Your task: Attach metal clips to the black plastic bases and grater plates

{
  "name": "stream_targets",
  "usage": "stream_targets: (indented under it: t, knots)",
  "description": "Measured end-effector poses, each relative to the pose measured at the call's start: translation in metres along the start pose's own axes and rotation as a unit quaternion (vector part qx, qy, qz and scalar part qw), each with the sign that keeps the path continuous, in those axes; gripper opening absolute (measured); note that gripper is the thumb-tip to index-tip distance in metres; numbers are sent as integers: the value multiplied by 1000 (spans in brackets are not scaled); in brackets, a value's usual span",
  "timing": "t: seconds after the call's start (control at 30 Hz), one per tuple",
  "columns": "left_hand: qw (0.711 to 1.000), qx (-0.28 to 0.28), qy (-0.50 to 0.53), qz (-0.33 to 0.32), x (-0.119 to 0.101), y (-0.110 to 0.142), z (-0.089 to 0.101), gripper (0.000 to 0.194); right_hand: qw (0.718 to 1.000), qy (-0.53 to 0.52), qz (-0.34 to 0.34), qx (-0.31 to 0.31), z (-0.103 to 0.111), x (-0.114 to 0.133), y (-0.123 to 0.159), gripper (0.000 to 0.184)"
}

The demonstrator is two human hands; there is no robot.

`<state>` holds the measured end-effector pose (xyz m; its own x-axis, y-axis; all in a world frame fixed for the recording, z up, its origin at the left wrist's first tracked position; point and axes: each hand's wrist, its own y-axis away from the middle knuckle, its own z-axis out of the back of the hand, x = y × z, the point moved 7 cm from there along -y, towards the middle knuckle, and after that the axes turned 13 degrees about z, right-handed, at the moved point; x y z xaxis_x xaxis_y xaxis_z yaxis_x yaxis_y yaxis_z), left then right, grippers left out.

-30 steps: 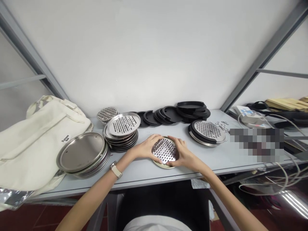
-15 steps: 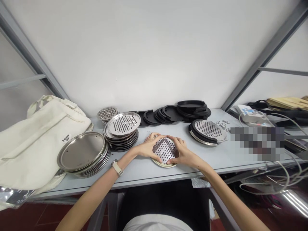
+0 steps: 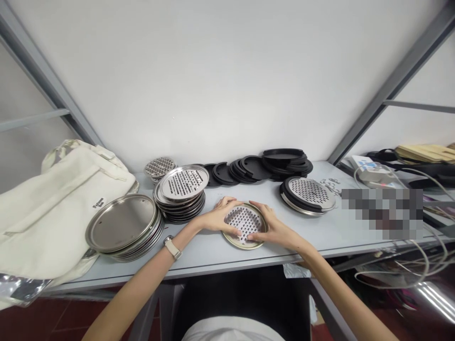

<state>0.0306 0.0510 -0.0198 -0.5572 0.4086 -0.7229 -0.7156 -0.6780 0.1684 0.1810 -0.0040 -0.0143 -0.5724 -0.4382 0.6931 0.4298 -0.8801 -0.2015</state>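
Observation:
A small perforated steel disc [image 3: 244, 221] lies inside a round steel tray [image 3: 245, 244] on the grey table [image 3: 341, 232], near its front edge. My left hand [image 3: 218, 219] holds the disc's left rim, fingers curled round it. My right hand [image 3: 272, 225] grips the right rim the same way. A watch sits on my left wrist.
A stack of plain steel trays [image 3: 122, 227] and a stack of perforated trays [image 3: 182, 187] stand to the left. Black rings [image 3: 256, 168] lie along the wall. One assembled tray [image 3: 307, 194] sits to the right. A white bag [image 3: 53, 203] fills the left end; cables hang at right.
The perforated disc was tilted up between my hands; now it lies lower and flat in the tray. Both hands stayed on its rim.

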Motion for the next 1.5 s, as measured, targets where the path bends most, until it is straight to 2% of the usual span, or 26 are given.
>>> stream_targets:
  t: [0.23, 0.4, 0.57, 0.77, 1.07, 1.3, 1.5]
  knots:
    - [1000, -21, 7, -7, 0, 1, 3, 81, 998, -6, 32, -59, 0, -4, 4, 66]
    - [998, -49, 23, -18, -5, 3, 6, 50, 992, 6, 55, -117, 1, -3, 8, 42]
    - [996, -88, 21, -28, -5, 2, 8, 33, 989, 31, 55, -136, 0, -4, 8, 22]
    - [988, -140, 19, -57, -3, 0, 12, 28, 988, 40, 52, -138, -1, -5, 9, 21]
    - [981, -175, 28, -76, 0, -3, 16, 22, 988, 42, 52, -137, 0, -3, 9, 20]
    - [979, -199, 21, -40, 9, -7, 19, 25, 988, 50, 53, -135, -1, -2, 10, 19]
    - [977, -207, 9, -46, 3, -4, 20, 27, 988, 54, 53, -132, -1, 0, 9, 17]
